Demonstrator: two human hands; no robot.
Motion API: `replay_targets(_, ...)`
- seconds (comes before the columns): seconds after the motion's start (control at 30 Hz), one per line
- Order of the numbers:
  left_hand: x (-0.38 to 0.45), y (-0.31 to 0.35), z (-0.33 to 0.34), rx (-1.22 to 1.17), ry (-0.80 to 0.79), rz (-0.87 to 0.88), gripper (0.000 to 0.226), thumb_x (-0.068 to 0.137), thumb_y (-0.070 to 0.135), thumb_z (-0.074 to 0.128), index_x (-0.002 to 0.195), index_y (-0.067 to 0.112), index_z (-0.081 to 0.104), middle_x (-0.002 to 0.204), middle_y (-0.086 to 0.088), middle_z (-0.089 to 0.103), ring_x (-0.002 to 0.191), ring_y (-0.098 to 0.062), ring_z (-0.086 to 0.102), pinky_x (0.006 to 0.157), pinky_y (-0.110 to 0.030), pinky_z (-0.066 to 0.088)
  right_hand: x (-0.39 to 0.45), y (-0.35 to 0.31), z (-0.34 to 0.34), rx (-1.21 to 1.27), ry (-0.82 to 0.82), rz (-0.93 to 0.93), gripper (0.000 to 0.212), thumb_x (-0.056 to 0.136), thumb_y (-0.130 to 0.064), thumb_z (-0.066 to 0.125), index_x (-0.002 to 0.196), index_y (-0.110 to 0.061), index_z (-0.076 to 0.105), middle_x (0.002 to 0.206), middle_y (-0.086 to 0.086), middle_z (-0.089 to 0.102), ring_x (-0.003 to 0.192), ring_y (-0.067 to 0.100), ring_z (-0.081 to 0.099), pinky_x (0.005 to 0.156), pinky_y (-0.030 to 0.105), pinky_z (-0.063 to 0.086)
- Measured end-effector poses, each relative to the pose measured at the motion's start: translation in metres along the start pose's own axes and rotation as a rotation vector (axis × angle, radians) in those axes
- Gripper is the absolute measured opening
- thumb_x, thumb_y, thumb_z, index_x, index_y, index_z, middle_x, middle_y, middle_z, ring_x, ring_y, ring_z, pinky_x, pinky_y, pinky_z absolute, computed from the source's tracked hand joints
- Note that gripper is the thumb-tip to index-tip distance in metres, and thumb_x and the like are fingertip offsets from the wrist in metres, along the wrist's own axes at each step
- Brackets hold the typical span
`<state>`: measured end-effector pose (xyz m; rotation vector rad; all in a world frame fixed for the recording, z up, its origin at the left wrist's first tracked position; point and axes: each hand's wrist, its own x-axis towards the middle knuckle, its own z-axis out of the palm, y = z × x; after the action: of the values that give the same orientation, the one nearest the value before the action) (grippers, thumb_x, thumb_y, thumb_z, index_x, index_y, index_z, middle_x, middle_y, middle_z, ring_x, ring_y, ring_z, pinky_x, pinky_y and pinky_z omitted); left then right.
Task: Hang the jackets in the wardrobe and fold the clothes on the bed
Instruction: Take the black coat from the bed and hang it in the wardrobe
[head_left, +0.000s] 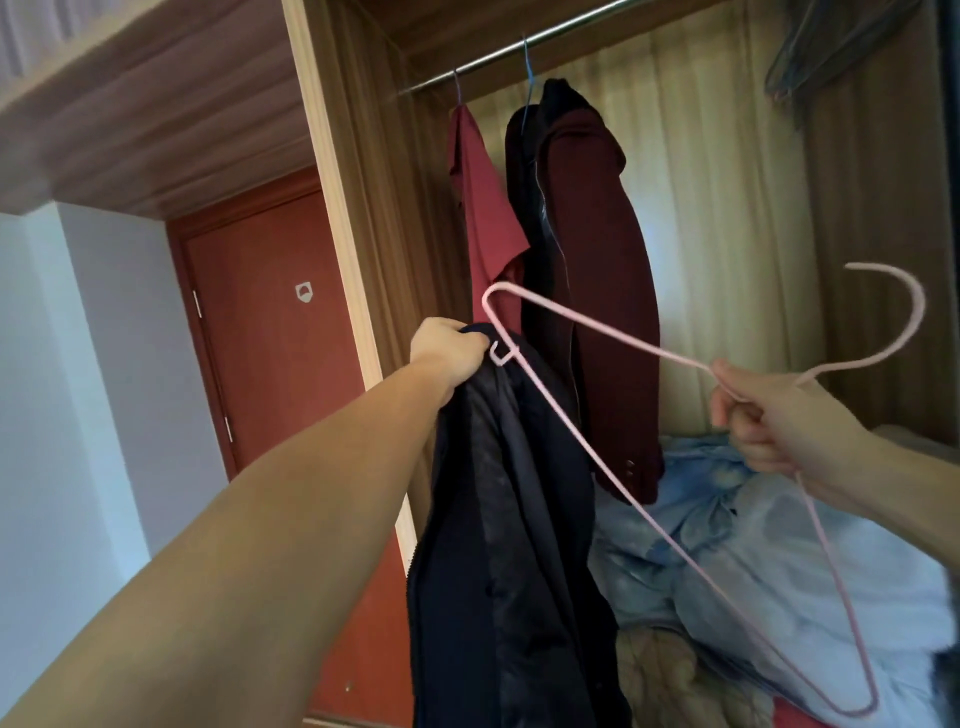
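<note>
My left hand grips the collar of a dark navy jacket, which hangs down from it in front of the open wardrobe. My right hand holds a pink wire hanger near its neck, hook pointing up and to the right. One end of the hanger lies against the jacket's collar beside my left hand. On the metal rail hang a red shirt and a maroon jacket.
Light blue bedding and a brown fabric item are piled on the wardrobe floor. Dark hangers hang at the upper right. A red door stands to the left of the wardrobe frame.
</note>
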<state>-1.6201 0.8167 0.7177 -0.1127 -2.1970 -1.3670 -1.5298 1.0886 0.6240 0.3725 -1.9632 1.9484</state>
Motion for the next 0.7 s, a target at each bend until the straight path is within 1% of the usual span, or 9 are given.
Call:
replay_targets(0.07,0.001,0.000,-0.007,0.001,0.028,-0.006,0.019,0.078,0.018,0.070,0.081,-0.001,0.071,0.073,-0.008,0.067,0.069,-0.022,0.063,0.070,-0.037,0.056,-0.003,0.004,0.002,-0.041,-0.012,0.008,0.052,0.098,-0.038,0.045,0.062,-0.002,0.051,0.037,0.001,0.026,0.029,0.008,0.016,0.038,0.010,0.017)
replay_targets(0.13,0.002,0.000,-0.013,0.005,0.050,-0.004,0.014,0.079,0.016,0.069,0.080,0.002,0.072,0.081,-0.011,0.072,0.077,-0.027,0.069,0.077,-0.041,0.058,-0.003,0.008,0.004,-0.065,-0.019,0.026,0.052,0.098,-0.037,0.046,0.060,-0.002,0.050,0.036,0.001,0.026,0.030,0.008,0.016,0.039,0.011,0.016)
replay_targets(0.2,0.001,0.001,-0.018,0.016,0.069,0.002,0.011,0.081,0.014,0.065,0.080,0.007,0.073,0.088,-0.014,0.073,0.084,-0.029,0.070,0.080,-0.043,0.059,-0.004,0.012,0.006,-0.163,-0.021,0.028,0.053,0.097,-0.037,0.050,0.056,-0.004,0.052,0.036,0.002,0.027,0.032,0.009,0.018,0.041,0.015,0.015)
replay_targets(0.27,0.002,0.003,-0.021,0.038,0.072,0.040,0.012,0.083,0.014,0.063,0.077,0.014,0.073,0.089,-0.012,0.073,0.084,-0.027,0.070,0.081,-0.041,0.059,-0.004,0.016,0.010,-0.283,-0.030,0.019,0.052,0.096,-0.037,0.054,0.052,-0.008,0.056,0.038,0.003,0.029,0.033,0.011,0.021,0.041,0.018,0.015)
replay_targets(0.33,0.001,0.007,-0.019,0.058,0.049,0.094,0.012,0.083,0.014,0.063,0.077,0.016,0.074,0.086,-0.008,0.073,0.083,-0.024,0.069,0.079,-0.038,0.059,-0.003,0.019,0.020,-0.325,-0.038,0.016,0.053,0.095,-0.039,0.054,0.049,-0.013,0.056,0.037,0.002,0.031,0.032,0.012,0.022,0.041,0.018,0.016)
replay_targets(0.4,-0.004,0.013,-0.011,0.104,0.014,0.168,0.011,0.082,0.014,0.064,0.078,0.017,0.075,0.078,-0.003,0.072,0.078,-0.020,0.068,0.070,-0.029,0.057,0.001,0.019,0.037,-0.316,-0.037,0.014,0.054,0.095,-0.040,0.053,0.047,-0.015,0.053,0.035,-0.001,0.031,0.029,0.011,0.022,0.036,0.013,0.017)
replay_targets(0.47,-0.008,0.019,-0.005,0.165,-0.026,0.238,0.012,0.081,0.016,0.066,0.073,0.022,0.073,0.072,0.004,0.069,0.073,-0.015,0.066,0.063,-0.022,0.051,0.007,0.018,0.052,-0.289,-0.012,0.027,0.055,0.095,-0.041,0.053,0.045,-0.018,0.050,0.035,-0.002,0.030,0.029,0.011,0.021,0.034,0.012,0.017)
replay_targets(0.57,-0.005,0.021,-0.007,0.240,-0.034,0.302,0.014,0.081,0.017,0.066,0.071,0.023,0.072,0.075,0.003,0.070,0.072,-0.013,0.067,0.063,-0.022,0.053,0.011,0.017,0.063,-0.260,-0.033,0.082,0.053,0.095,-0.043,0.051,0.048,-0.019,0.049,0.037,-0.002,0.029,0.030,0.011,0.019,0.037,0.012,0.017)
replay_targets(0.7,-0.007,0.025,-0.007,0.242,-0.073,0.368,0.010,0.081,0.015,0.068,0.075,0.018,0.076,0.078,-0.002,0.073,0.073,-0.013,0.067,0.066,-0.024,0.055,0.015,0.012,0.074,-0.372,-0.081,0.098,0.047,0.094,-0.043,0.051,0.057,-0.016,0.053,0.037,-0.004,0.032,0.030,0.012,0.022,0.035,0.015,0.019)
